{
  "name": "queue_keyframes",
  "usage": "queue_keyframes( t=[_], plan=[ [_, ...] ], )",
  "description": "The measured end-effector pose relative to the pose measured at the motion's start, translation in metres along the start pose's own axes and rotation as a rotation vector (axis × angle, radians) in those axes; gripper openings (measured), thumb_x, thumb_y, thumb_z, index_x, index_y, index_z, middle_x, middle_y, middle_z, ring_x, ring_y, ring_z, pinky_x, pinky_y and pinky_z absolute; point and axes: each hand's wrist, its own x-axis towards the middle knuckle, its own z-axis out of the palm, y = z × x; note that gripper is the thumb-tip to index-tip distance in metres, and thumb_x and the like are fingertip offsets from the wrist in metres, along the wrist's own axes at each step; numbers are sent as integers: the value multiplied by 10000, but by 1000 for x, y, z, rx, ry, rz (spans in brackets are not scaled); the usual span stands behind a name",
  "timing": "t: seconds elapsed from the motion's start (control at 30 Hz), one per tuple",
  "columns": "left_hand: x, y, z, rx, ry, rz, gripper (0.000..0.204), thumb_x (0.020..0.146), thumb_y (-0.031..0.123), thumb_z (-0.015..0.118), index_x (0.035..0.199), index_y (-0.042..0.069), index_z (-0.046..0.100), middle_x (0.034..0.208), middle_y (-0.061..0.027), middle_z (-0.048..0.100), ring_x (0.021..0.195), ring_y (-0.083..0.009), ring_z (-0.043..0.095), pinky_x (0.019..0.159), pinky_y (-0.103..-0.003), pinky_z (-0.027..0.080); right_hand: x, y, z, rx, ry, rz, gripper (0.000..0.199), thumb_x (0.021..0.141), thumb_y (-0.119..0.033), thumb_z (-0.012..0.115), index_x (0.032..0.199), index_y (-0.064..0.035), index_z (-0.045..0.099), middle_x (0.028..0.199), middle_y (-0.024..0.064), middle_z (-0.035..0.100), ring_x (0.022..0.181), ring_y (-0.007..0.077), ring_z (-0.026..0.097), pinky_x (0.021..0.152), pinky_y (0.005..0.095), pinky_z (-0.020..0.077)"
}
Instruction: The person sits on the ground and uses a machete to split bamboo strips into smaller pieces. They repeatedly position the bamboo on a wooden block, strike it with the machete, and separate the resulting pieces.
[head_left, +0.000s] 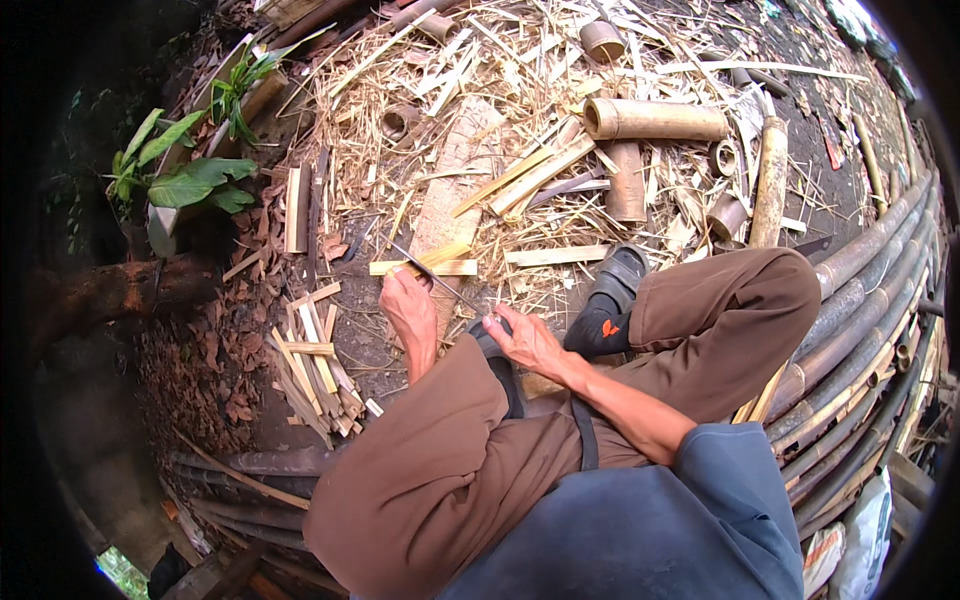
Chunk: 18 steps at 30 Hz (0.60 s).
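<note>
My left hand [408,308] is closed on the near end of a short, pale bamboo strip [448,254], in front of my left knee. Held by my right hand [527,342] is a thin, long-bladed knife [432,274], its handle mostly hidden by the fingers. The dark blade slants up and left across the strip, close to the left fingertips. Another split bamboo piece [464,268] lies crosswise just beneath. Under both pieces a long, flat wooden board [448,205] stretches away from me over the ground.
Shavings [350,150] and split strips cover the ground ahead. Cut bamboo tubes, including a thick one [660,120], lie at upper right. A pile of split sticks [318,365] sits left of my knee. Long bamboo poles [850,260] curve along the right. A leafy plant [190,180] stands at left.
</note>
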Motion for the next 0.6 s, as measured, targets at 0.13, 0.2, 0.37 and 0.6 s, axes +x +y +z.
queue_keyframes(
  t=[0.13,0.2,0.37,0.6],
  plan=[
    [4,-7,-6,-38,20,40,400,1028,183,353,965,-183,501,915,-277,638,856,-356,708,706,-374,625,20,30,-14,96,-149,410,534,970,-494,443,1092,3,596,920,322,640,926,470,625,793,511,475],
    [0,-6,-1,-56,24,42,396,1028,175,358,959,-187,502,883,-278,647,835,-345,713,697,-374,626,12,23,-10,80,-101,308,550,966,-500,438,1081,5,623,963,316,645,972,472,618,837,511,478],
    [5,-18,-5,-23,-19,14,348,1021,195,405,1075,-124,535,1018,-238,643,920,-304,694,795,-368,588,9,69,-2,5,-18,348,555,969,-496,440,1113,16,600,935,335,640,967,508,599,845,517,472],
    [47,-80,43,-293,-67,174,287,970,126,494,1230,4,495,973,-139,676,973,-214,620,896,-310,480,11,62,13,184,-44,399,542,968,-497,430,1098,-3,612,838,245,634,856,379,627,777,456,459]
  ],
)
